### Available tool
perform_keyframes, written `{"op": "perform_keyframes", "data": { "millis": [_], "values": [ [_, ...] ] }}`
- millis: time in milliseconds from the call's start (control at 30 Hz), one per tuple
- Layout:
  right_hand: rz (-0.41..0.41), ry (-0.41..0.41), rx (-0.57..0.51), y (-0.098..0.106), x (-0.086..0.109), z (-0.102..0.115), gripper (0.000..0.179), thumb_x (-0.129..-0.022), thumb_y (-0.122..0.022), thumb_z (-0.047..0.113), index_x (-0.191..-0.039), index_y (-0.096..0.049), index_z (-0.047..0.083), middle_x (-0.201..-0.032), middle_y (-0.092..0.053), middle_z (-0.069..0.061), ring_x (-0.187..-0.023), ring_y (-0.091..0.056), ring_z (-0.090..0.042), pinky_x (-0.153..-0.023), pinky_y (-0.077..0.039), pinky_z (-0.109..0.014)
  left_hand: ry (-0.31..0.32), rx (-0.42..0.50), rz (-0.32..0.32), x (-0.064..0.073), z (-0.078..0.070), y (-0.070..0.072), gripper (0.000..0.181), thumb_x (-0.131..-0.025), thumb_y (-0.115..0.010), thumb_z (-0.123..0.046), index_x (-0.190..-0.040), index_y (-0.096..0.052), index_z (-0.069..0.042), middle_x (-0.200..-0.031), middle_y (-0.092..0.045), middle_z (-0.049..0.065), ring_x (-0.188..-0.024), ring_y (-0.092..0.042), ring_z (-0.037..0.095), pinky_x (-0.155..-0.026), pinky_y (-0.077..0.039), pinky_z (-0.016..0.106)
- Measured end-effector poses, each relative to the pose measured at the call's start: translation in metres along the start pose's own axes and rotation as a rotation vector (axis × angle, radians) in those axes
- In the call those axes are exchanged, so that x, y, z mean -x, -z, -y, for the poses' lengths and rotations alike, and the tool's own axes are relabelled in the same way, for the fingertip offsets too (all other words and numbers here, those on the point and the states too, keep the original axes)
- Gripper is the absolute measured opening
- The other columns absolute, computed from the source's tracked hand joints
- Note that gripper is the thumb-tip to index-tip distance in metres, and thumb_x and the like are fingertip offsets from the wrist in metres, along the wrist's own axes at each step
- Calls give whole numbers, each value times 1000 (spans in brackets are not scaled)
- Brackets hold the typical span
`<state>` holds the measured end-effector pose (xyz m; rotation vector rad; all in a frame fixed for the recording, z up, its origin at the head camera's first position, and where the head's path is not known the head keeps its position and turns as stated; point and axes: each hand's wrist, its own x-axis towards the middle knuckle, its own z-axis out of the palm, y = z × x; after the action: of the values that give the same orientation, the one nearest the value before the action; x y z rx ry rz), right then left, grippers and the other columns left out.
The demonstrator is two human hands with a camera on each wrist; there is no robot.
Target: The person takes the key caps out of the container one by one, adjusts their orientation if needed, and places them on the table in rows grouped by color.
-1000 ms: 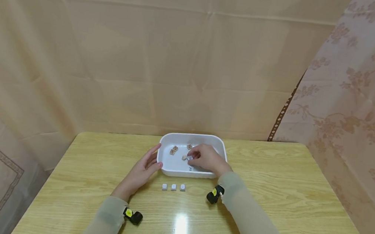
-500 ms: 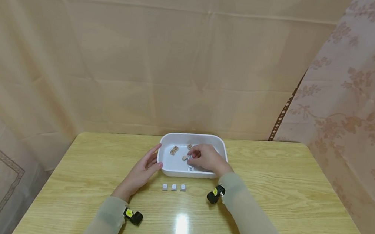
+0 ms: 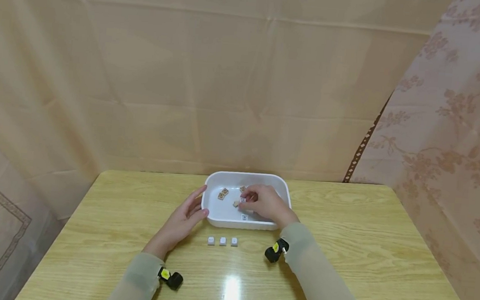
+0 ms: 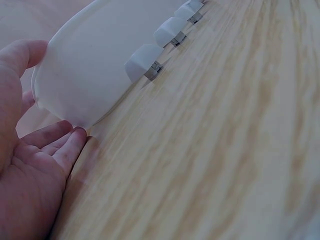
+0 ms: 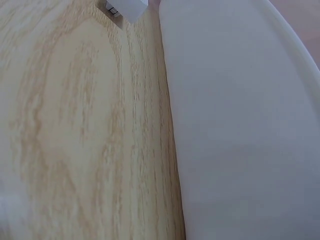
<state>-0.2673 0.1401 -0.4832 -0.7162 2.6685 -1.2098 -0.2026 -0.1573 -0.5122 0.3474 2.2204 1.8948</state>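
In the head view my left hand (image 3: 180, 221) rests against the left end of the white tray (image 3: 206, 209), thumb at the near corner and fingers spread along the side. The left wrist view has its fingertips touching the tray's wall low by the table. My right hand (image 3: 265, 203) is inside the tray, thumb and fingers curled around a small white keycap (image 3: 242, 200), mostly covered. Beside it lies a pale tan piece (image 3: 236, 204). Brown square pieces (image 3: 221, 196) lie further left. Three white keycaps (image 3: 223, 241) on grey bases stand in a row before the tray.
A small dark-printed white square (image 3: 244, 217) is on the tray floor near the front wall. Another brown piece (image 3: 242, 189) lies at the back. The wooden table (image 3: 363, 256) ends at a beige curtain (image 3: 227, 96). The right wrist view shows mainly the tray's outer wall (image 5: 240, 125).
My right fingers have shifted the white keycap slightly within the tray, uncovering more of the pale tan piece beside it. My left hand stays at the tray's end.
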Motion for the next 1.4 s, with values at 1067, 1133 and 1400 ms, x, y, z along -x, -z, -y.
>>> {"op": "perform_keyframes", "data": {
  "millis": [1067,1133,1400],
  "values": [
    [-57,18,-71,0,4,2,20,-94,-87,11,-110,-77,4,-93,-75,3,-88,-67,-11,-82,-59,-28,-14,-9,-4,0,-2,-1,72,-112,-66,-18,-174,-31,-27,-171,-40,22,-157,-42,36,-125,-42,37],
    [-60,22,-66,0,4,3,20,-94,-86,11,-110,-76,4,-93,-74,3,-88,-67,-12,-82,-58,-28,-9,-11,-8,1,-3,-1,72,-112,-66,-18,-173,-32,-28,-171,-41,21,-157,-43,36,-124,-42,37],
    [-77,63,-34,-1,3,5,20,-96,-83,14,-112,-76,6,-95,-74,3,-89,-67,-12,-82,-60,-30,-8,-17,-6,2,-2,-2,72,-111,-67,-20,-173,-32,-28,-170,-42,21,-156,-44,36,-124,-42,36]
  ]
}}
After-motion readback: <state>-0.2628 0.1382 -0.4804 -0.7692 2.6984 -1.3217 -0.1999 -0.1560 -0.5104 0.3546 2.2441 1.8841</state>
